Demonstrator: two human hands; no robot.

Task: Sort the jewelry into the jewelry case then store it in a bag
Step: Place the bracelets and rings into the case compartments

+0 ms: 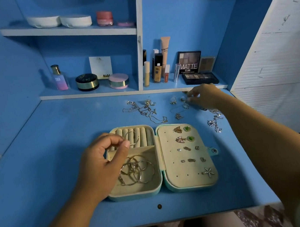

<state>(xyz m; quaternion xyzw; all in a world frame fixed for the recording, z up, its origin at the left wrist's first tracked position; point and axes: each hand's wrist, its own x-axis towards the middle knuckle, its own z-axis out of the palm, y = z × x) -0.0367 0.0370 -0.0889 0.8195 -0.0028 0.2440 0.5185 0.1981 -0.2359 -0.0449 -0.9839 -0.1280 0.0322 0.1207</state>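
Observation:
An open teal jewelry case with cream lining lies on the blue desk. Several hoop earrings fill its left tray below the ring rolls, and several stud earrings are pinned to its right panel. My left hand pinches a gold hoop earring over the ring rolls. My right hand reaches to the desk's back right, its fingertips pinching a small ring among loose rings. Tangled chains lie behind the case.
More silver necklaces lie at the right under my forearm. Shelves behind the desk hold a perfume bottle, compacts, makeup tubes and eyeshadow palettes. A white wall stands at the right.

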